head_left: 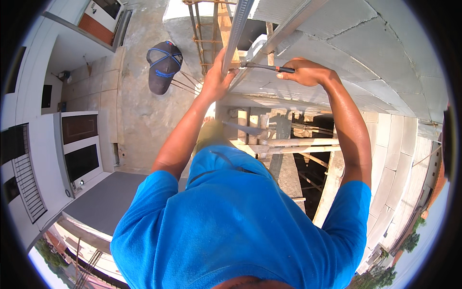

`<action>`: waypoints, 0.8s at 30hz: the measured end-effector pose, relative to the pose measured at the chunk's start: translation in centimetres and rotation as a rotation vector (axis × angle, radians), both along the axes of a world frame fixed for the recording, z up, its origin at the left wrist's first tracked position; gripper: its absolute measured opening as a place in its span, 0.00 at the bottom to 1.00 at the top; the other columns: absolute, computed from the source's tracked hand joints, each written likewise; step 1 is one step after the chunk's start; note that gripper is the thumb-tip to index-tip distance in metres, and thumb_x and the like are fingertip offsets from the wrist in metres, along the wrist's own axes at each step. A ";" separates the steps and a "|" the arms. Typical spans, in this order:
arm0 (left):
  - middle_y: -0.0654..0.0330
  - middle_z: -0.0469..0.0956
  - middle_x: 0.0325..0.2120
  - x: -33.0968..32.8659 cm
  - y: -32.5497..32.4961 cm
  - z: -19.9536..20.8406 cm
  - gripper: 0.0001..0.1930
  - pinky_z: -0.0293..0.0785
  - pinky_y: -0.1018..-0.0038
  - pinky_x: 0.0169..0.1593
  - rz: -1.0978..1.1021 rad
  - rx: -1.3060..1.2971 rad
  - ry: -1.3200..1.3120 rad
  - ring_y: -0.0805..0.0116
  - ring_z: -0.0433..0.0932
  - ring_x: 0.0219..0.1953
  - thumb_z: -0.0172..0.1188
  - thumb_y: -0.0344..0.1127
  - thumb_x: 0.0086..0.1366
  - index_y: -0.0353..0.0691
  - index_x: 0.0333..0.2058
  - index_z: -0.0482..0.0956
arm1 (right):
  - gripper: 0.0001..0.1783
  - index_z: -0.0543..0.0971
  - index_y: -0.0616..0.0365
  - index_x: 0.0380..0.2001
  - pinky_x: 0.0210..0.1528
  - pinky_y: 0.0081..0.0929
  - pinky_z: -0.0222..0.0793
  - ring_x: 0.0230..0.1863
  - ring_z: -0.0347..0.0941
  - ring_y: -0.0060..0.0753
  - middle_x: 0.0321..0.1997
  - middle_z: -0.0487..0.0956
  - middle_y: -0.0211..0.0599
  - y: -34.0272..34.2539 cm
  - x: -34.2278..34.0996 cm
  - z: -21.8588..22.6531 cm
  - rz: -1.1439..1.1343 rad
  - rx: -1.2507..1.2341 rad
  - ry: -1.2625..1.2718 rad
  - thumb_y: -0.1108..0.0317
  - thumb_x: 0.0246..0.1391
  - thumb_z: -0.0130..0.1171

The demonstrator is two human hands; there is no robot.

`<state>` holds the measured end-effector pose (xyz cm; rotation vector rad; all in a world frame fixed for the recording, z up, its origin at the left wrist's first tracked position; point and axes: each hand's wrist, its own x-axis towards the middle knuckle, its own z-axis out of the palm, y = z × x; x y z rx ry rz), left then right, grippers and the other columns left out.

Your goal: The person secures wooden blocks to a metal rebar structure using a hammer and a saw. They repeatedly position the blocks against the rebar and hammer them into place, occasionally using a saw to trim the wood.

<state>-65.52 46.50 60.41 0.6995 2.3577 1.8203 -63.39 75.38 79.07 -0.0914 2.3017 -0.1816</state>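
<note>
My left hand (216,83) is closed around the lower part of an upright light-metal channel (237,36). My right hand (308,72) grips a slim hand tool with a dark handle (269,67) and an orange band. The tool lies nearly level, its far end close to my left fingers and the channel; the exact shape of its head is hard to make out. A second metal profile (293,24) slants up to the right behind the tool. A wooden board (224,24) stands beside the channel.
Rusty rebar (197,33) rises left of the board. A dark cap (164,67) appears over the concrete floor at left. Grey block walling (346,48) fills the right. Below, wooden poles (298,143) cross a dark opening (313,178), a drop beside my legs.
</note>
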 end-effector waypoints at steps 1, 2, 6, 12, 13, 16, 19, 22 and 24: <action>0.40 0.75 0.66 -0.6 0.1 0.0 0.42 0.71 0.56 0.69 0.037 0.011 -0.025 0.42 0.75 0.68 0.69 0.34 0.71 0.41 0.77 0.57 | 0.39 0.84 0.61 0.56 0.60 0.48 0.72 0.51 0.79 0.55 0.51 0.82 0.52 0.5 -0.7 -0.5 0.013 -0.032 0.074 0.31 0.69 0.56; 0.39 0.76 0.65 -0.2 0.3 0.0 0.44 0.72 0.56 0.68 0.067 0.021 -0.063 0.42 0.76 0.67 0.70 0.35 0.70 0.41 0.78 0.56 | 0.40 0.85 0.61 0.54 0.58 0.48 0.72 0.50 0.79 0.54 0.50 0.81 0.50 1.8 -0.3 -1.8 0.020 -0.066 0.136 0.30 0.69 0.56; 0.39 0.79 0.61 0.9 -0.4 -1.7 0.44 0.74 0.57 0.66 0.153 0.017 -0.039 0.44 0.79 0.64 0.72 0.40 0.69 0.40 0.77 0.59 | 0.42 0.85 0.62 0.42 0.51 0.46 0.72 0.46 0.77 0.46 0.46 0.78 0.46 2.3 -0.6 -1.8 0.000 -0.106 0.134 0.26 0.66 0.56; 0.46 0.81 0.60 1.2 -1.8 -2.0 0.30 0.77 0.59 0.63 0.112 -0.017 0.039 0.46 0.81 0.61 0.68 0.37 0.73 0.41 0.71 0.72 | 0.35 0.80 0.57 0.28 0.26 0.31 0.67 0.24 0.70 0.25 0.24 0.74 0.30 2.3 -1.5 -1.4 -0.118 -0.213 -0.013 0.32 0.65 0.63; 0.46 0.81 0.59 1.2 -1.9 -2.0 0.30 0.78 0.60 0.62 0.131 0.002 0.098 0.46 0.82 0.60 0.68 0.37 0.72 0.42 0.70 0.72 | 0.33 0.79 0.56 0.27 0.24 0.30 0.65 0.22 0.68 0.23 0.23 0.73 0.28 2.1 -1.7 -1.2 -0.141 -0.225 -0.025 0.33 0.66 0.63; 0.44 0.83 0.56 1.2 -2.1 -1.8 0.31 0.80 0.60 0.57 0.168 -0.044 0.335 0.44 0.84 0.56 0.69 0.33 0.71 0.43 0.71 0.72 | 0.30 0.77 0.54 0.25 0.19 0.24 0.59 0.19 0.64 0.20 0.19 0.70 0.24 1.1 -1.6 -0.4 -0.237 -0.265 -0.071 0.38 0.68 0.65; 0.43 0.83 0.56 2.6 -0.4 -2.5 0.31 0.81 0.59 0.55 0.311 -0.030 0.380 0.45 0.85 0.54 0.70 0.32 0.70 0.40 0.70 0.73 | 0.31 0.75 0.53 0.24 0.19 0.25 0.60 0.19 0.65 0.20 0.19 0.69 0.24 1.5 -1.7 -0.7 -0.247 -0.303 -0.108 0.38 0.68 0.65; 0.43 0.84 0.55 4.0 1.2 -1.6 0.30 0.81 0.60 0.55 0.432 -0.020 0.287 0.44 0.85 0.53 0.69 0.30 0.70 0.37 0.69 0.74 | 0.31 0.73 0.52 0.23 0.20 0.25 0.61 0.19 0.65 0.19 0.19 0.69 0.23 1.8 -1.7 -0.8 -0.258 -0.338 -0.151 0.39 0.69 0.64; 0.43 0.84 0.54 3.7 1.3 -1.8 0.29 0.81 0.59 0.55 0.440 -0.030 0.295 0.43 0.85 0.53 0.69 0.29 0.69 0.36 0.68 0.75 | 0.29 0.74 0.53 0.24 0.19 0.24 0.61 0.19 0.64 0.19 0.19 0.68 0.22 2.2 -2.0 -1.2 -0.281 -0.361 -0.187 0.41 0.70 0.63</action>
